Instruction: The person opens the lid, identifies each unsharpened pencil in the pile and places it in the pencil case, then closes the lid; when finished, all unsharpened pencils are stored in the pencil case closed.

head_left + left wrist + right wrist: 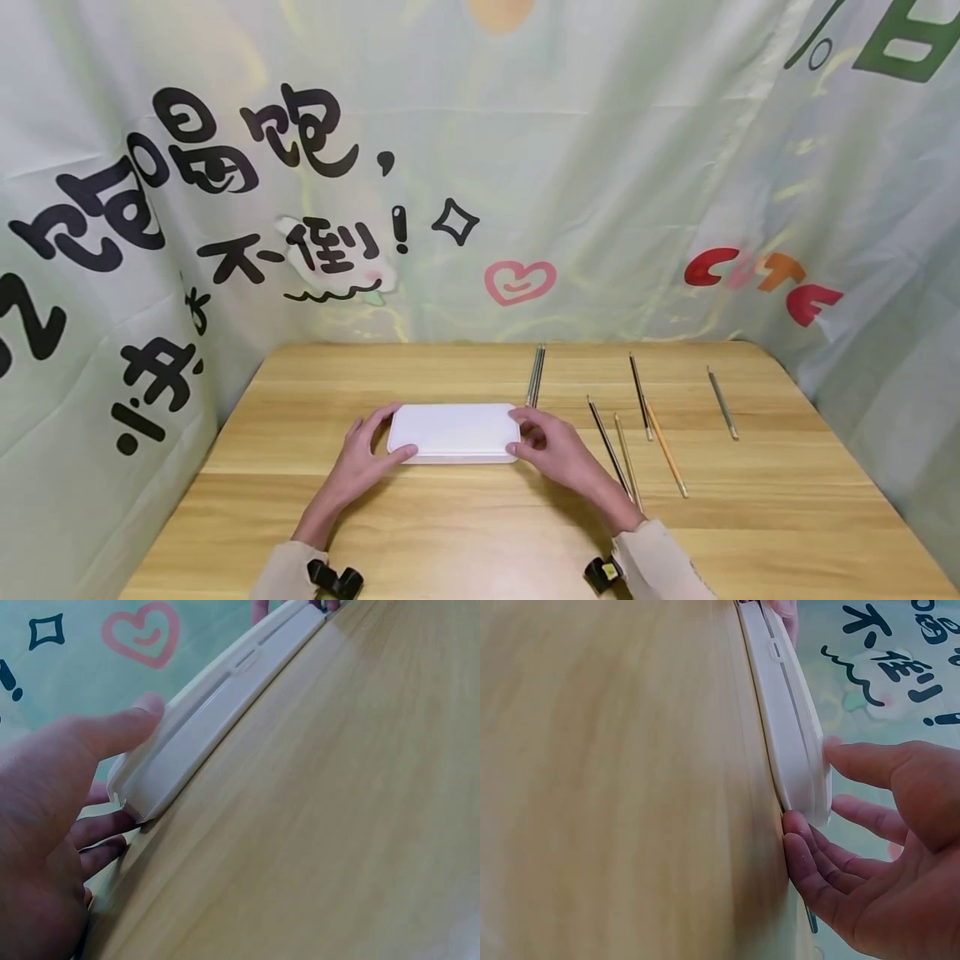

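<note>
A flat white pencil case [454,432] lies on the table with its lid down. Both wrist views show its front side, where a seam and a small clasp [246,660] run below the lid. My left hand [358,460] grips the case's left end, thumb on the front edge of the lid and fingers round the end. At the other end my right hand [564,450] holds it likewise, its thumb [866,761] against the lid edge and fingertips low by the tabletop. The case's inside is hidden.
Several pencils lie scattered on the wooden table [465,533] to the right, among them an orange pencil [667,450], a black pencil [610,448] and a grey-green pencil [722,402]. Dark pencils [536,375] lie just behind the case. Printed cloth [600,183] hangs round the table.
</note>
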The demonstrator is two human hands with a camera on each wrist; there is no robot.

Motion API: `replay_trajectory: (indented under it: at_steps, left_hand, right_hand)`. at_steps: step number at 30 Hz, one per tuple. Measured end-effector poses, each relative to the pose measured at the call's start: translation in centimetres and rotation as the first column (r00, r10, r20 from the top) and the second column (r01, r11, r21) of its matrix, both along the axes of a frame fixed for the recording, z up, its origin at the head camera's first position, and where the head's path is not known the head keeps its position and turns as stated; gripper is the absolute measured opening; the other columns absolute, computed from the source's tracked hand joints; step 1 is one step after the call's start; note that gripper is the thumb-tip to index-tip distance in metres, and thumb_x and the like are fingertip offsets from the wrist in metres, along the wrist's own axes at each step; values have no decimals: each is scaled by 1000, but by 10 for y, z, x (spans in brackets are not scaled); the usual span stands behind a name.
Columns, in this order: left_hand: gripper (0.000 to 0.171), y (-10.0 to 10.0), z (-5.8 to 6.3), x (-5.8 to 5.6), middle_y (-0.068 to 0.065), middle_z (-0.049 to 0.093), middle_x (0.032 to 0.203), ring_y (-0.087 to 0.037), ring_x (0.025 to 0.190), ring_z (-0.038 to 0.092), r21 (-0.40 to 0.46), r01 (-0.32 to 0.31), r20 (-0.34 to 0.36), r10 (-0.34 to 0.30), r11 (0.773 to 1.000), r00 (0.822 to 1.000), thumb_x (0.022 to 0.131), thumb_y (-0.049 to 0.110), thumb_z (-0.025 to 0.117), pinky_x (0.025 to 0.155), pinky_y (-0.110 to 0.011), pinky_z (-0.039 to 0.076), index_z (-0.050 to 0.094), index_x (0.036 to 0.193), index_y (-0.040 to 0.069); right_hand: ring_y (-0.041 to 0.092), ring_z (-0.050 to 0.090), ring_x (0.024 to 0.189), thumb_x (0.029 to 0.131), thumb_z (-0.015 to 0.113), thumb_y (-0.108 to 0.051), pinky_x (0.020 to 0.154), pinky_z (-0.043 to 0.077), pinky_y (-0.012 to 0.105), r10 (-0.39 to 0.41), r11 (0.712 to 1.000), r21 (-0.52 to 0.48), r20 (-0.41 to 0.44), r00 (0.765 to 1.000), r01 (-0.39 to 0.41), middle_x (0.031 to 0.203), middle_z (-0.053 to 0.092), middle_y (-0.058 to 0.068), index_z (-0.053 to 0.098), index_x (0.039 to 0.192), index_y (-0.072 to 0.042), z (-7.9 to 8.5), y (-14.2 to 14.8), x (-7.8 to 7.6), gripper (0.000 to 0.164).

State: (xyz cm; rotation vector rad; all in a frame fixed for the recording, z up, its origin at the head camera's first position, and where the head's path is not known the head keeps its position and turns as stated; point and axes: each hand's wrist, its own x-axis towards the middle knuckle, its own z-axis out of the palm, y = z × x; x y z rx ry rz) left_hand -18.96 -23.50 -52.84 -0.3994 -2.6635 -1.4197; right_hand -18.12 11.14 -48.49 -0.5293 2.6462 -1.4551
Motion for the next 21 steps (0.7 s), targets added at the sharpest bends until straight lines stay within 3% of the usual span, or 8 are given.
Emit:
replay_trajectory:
  at_steps: [8,15,17,21]
  left_hand:
    - [81,1,-1,-5,-15,52,150,-37,142,43,-1,29,-37,-29,1000,999,82,34,88,121,-66,4,51,149,9]
    - [81,-1,-2,-1,-15,52,150,-39,141,43,16,23,-37,-22,1000,999,81,33,89,119,-67,10,52,149,9]
    - [82,-3,-2,0,-15,51,151,-38,142,42,32,27,-22,-26,999,999,83,34,88,120,-66,10,49,150,9]
    - [74,-10,0,1,-13,49,154,-35,145,40,99,26,11,-27,995,1000,93,32,79,121,-60,22,44,154,11]
  right_hand:
    - [19,62,86,90,80,-9,70,56,25,-20,1000,-20,28,999,20,104,66,9,61,136,-3,-1,0,1,50]
    - [20,62,86,90,79,-8,68,55,25,-7,1000,-25,25,1000,8,103,65,10,61,135,-3,-3,-2,1,49]
    - [20,62,88,92,78,-11,69,55,25,8,1000,-18,33,999,-8,106,65,10,60,137,-4,-3,0,1,49]
    - [22,66,94,97,74,-19,76,58,28,10,998,-55,76,997,-6,111,67,13,57,141,-5,2,11,5,49]
